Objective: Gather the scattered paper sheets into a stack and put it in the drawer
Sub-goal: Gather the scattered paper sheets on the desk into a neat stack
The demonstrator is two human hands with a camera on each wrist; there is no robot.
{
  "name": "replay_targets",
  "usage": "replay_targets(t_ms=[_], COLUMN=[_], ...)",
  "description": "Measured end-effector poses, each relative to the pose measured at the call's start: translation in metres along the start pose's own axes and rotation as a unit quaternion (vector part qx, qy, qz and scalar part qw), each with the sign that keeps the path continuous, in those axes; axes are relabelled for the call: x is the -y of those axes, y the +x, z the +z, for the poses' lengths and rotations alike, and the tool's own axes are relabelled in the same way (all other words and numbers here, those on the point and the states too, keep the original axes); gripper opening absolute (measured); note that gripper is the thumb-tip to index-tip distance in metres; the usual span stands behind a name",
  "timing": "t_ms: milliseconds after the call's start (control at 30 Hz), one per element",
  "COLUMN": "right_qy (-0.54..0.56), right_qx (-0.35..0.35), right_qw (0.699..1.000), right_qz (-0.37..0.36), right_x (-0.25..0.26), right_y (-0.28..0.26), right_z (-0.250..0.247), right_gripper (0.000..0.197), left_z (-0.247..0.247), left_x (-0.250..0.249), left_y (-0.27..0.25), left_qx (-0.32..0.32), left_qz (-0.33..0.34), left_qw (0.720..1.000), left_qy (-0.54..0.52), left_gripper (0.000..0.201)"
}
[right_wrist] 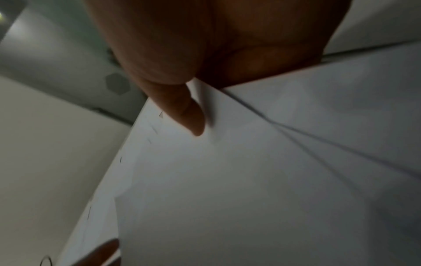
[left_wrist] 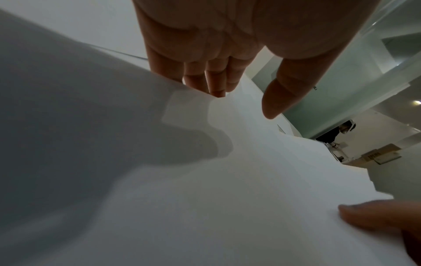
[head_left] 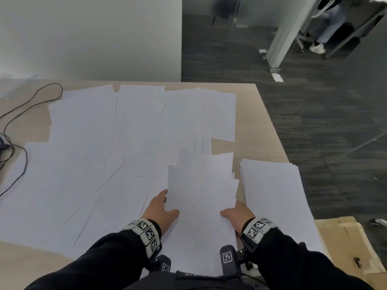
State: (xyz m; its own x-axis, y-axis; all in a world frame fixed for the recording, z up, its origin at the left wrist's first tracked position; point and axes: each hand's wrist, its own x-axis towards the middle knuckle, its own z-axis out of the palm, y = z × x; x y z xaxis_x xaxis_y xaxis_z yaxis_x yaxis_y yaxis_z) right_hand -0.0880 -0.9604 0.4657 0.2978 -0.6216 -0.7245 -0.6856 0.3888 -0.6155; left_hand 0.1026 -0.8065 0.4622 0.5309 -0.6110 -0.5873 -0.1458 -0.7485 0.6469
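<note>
Both my hands hold a loose bundle of white paper sheets [head_left: 201, 195] above the table's near edge. My left hand [head_left: 165, 206] grips the bundle's left side, thumb on top and fingers [left_wrist: 214, 84] tucked under the paper [left_wrist: 227, 180]. My right hand [head_left: 232, 212] grips the right side, its thumb [right_wrist: 191, 118] pressed on the top sheet [right_wrist: 250, 180]. The edges of the bundle are uneven. Many more sheets [head_left: 104, 153] lie scattered and overlapping across the wooden table [head_left: 261, 122]. A separate pile of sheets [head_left: 276, 195] lies at the table's right edge.
A black cable [head_left: 27, 101] loops over the table's far left. Flattened cardboard [head_left: 345, 248] lies on the dark carpet [head_left: 314, 111] to the right. A white wall [head_left: 90, 38] stands behind the table. A seated person's legs [head_left: 328, 32] show far off.
</note>
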Motion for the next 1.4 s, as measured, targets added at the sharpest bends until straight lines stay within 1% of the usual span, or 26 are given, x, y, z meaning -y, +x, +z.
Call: replay_targets(t_ms=[33,67,133,200,233,300,333,367,400,467,500,567,633,667,700,733,800,833,933,1000,1067,1167,1233,1300,1400], right_qy=[-0.024,-0.023,0.029,0.084,0.108,0.138,0.15,0.161,0.17,0.194,0.215,0.248,0.253,0.239,0.222,0.213,0.204,0.199,0.181,0.183,0.18,0.166,0.182,0.18,0.167], right_qx=[-0.01,-0.018,-0.024,-0.029,-0.032,-0.027,-0.024,-0.021,-0.022,-0.022,-0.021,-0.017,-0.008,-0.015,-0.025,-0.028,-0.018,-0.009,0.0,-0.006,-0.013,-0.028,-0.014,-0.023,-0.03], right_qw=[1.0,0.999,0.997,0.991,0.987,0.98,0.976,0.972,0.968,0.954,0.946,0.932,0.922,0.921,0.921,0.921,0.925,0.929,0.933,0.933,0.933,0.936,0.935,0.933,0.937], right_qz=[-0.013,-0.031,-0.072,-0.101,-0.111,-0.14,-0.157,-0.172,-0.186,-0.226,-0.241,-0.265,-0.294,-0.307,-0.318,-0.324,-0.32,-0.311,-0.311,-0.31,-0.31,-0.309,-0.305,-0.31,-0.306], right_x=[0.001,0.001,0.005,0.015,0.022,0.038,0.047,0.056,0.064,0.079,0.086,0.096,0.102,0.103,0.102,0.1,0.094,0.092,0.086,0.084,0.084,0.084,0.083,0.082,0.081], right_y=[-0.001,-0.001,-0.004,-0.01,-0.014,-0.02,-0.024,-0.028,-0.032,-0.042,-0.046,-0.056,-0.065,-0.068,-0.069,-0.069,-0.068,-0.066,-0.063,-0.061,-0.06,-0.058,-0.056,-0.054,-0.048], right_z=[-0.001,-0.002,-0.01,-0.02,-0.025,-0.034,-0.038,-0.042,-0.045,-0.049,-0.051,-0.056,-0.06,-0.061,-0.062,-0.062,-0.06,-0.057,-0.052,-0.05,-0.05,-0.053,-0.055,-0.056,-0.054], right_gripper=[0.019,0.017,0.02,0.021,0.021,0.021,0.021,0.02,0.018,0.015,0.015,0.016,0.012,0.011,0.012,0.008,0.023,0.027,0.034,0.038,0.037,0.029,0.031,0.032,0.03], left_z=[-0.001,-0.003,-0.011,-0.022,-0.029,-0.043,-0.049,-0.054,-0.058,-0.065,-0.068,-0.073,-0.076,-0.077,-0.076,-0.075,-0.069,-0.066,-0.06,-0.058,-0.059,-0.066,-0.068,-0.069,-0.064], left_x=[-0.001,-0.003,-0.005,-0.009,-0.014,-0.029,-0.038,-0.048,-0.059,-0.079,-0.087,-0.099,-0.104,-0.103,-0.102,-0.1,-0.097,-0.095,-0.091,-0.092,-0.095,-0.099,-0.099,-0.098,-0.1], left_y=[-0.001,-0.001,0.002,0.008,0.009,0.012,0.012,0.012,0.01,0.005,0.002,-0.008,-0.015,-0.017,-0.019,-0.02,-0.021,-0.022,-0.023,-0.022,-0.022,-0.022,-0.02,-0.018,-0.014], left_qx=[0.001,-0.002,-0.022,-0.05,-0.049,-0.012,0.008,0.018,0.015,-0.025,-0.043,-0.073,-0.094,-0.095,-0.09,-0.083,-0.065,-0.062,-0.07,-0.078,-0.084,-0.083,-0.062,-0.04,-0.017], left_qz=[0.002,0.005,0.008,0.011,0.015,0.028,0.036,0.047,0.064,0.094,0.114,0.162,0.194,0.205,0.209,0.213,0.213,0.207,0.196,0.195,0.207,0.22,0.225,0.213,0.206], left_qw=[1.0,1.0,1.0,0.998,0.997,0.992,0.986,0.98,0.974,0.96,0.949,0.929,0.917,0.914,0.914,0.918,0.933,0.938,0.942,0.942,0.938,0.93,0.93,0.929,0.926], left_qy=[-0.003,-0.009,-0.019,-0.037,-0.058,-0.124,-0.162,-0.192,-0.215,-0.263,-0.291,-0.326,-0.335,-0.338,-0.335,-0.323,-0.284,-0.27,-0.262,-0.262,-0.265,-0.283,-0.283,-0.3,-0.315], left_gripper=[0.078,0.077,0.078,0.086,0.09,0.093,0.088,0.077,0.06,0.024,0.015,0.016,0.014,0.014,0.016,0.018,0.022,0.023,0.026,0.023,0.021,0.021,0.035,0.047,0.052])
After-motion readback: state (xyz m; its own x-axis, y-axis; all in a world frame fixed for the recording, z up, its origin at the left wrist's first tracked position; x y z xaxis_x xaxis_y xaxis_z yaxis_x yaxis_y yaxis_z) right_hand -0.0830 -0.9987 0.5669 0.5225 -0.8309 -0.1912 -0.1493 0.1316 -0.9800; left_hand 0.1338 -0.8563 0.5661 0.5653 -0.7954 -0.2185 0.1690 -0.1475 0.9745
